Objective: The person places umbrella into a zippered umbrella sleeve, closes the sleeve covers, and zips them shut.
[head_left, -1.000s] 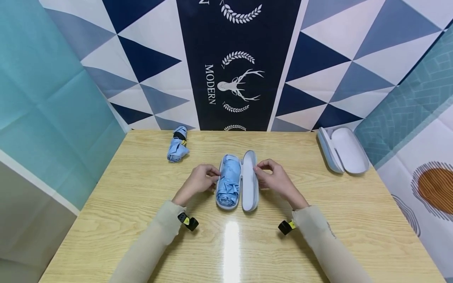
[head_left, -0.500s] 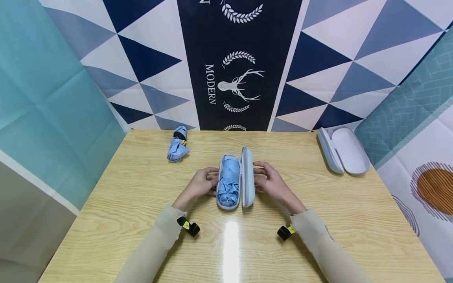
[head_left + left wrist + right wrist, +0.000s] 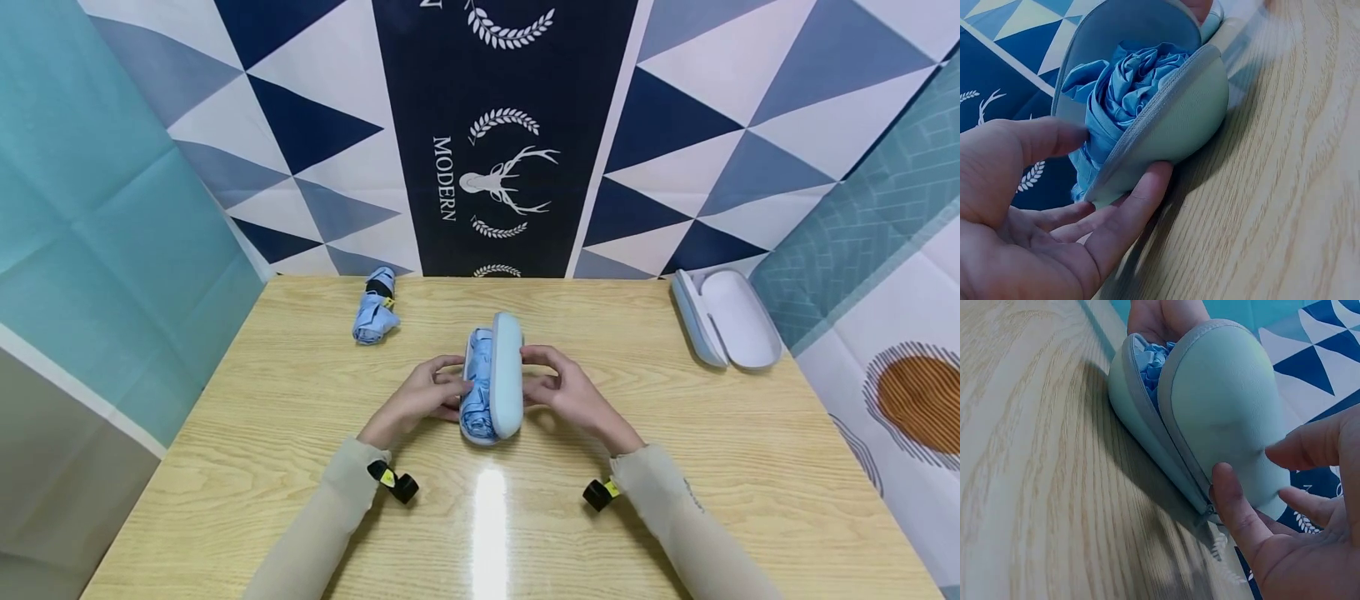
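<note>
A pale mint zip case [image 3: 507, 377] sits mid-table with its lid tilted partway over its base. Inside lies a rolled bundle of blue fabric [image 3: 478, 387], half hidden by the lid. My left hand [image 3: 422, 392] holds the base's left side; the left wrist view shows the thumb at the blue fabric [image 3: 1125, 94] and fingers under the base shell [image 3: 1172, 131]. On the lid's right side is my right hand [image 3: 566, 387], whose fairly straight, spread fingers touch the lid [image 3: 1225, 406] from outside in the right wrist view.
A second blue fabric roll [image 3: 376, 307] with a black band and yellow tag lies at the back left. Another case [image 3: 738, 321], opened flat with a white inside, stands at the back right. Patterned cloth [image 3: 337, 125] hangs behind the wooden table [image 3: 600, 542].
The lid has swung up and leftward over the blue bundle, pushed by my right hand, which has moved left. My left thumb has shifted onto the bundle.
</note>
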Demonstrator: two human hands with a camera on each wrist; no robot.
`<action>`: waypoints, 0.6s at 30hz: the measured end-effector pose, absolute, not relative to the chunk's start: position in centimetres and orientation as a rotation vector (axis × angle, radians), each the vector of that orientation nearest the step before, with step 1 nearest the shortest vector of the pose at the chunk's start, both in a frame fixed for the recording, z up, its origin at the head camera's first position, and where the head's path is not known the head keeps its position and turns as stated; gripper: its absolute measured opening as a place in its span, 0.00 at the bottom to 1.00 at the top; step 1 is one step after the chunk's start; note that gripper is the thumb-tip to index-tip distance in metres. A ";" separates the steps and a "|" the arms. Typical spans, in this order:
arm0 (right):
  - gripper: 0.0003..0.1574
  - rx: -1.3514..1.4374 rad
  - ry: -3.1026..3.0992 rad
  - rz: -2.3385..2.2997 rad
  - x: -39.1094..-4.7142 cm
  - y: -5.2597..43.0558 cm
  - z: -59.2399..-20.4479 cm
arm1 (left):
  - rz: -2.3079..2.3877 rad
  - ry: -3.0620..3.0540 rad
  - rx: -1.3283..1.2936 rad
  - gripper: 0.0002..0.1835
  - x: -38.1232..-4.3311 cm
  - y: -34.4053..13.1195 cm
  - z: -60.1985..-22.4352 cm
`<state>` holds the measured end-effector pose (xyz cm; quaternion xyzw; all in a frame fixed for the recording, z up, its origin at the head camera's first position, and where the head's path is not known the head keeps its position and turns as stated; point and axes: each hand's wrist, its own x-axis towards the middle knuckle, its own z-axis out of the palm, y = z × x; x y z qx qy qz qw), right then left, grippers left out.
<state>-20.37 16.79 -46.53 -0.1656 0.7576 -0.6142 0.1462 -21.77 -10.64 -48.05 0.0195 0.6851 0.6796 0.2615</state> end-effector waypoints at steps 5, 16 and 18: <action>0.37 -0.491 2.222 -1.703 -20.4 16.4 -46.6 | 1.830 1.892 0.063 0.35 -21.7 -10.4 -47.9; 0.36 -0.596 2.291 -1.633 -20.2 15.7 -46.5 | 1.789 1.926 0.098 0.32 -21.7 -10.2 -47.9; 0.35 -0.616 2.312 -1.613 -20.2 15.6 -46.5 | 1.796 1.916 0.080 0.30 -21.7 -10.2 -47.8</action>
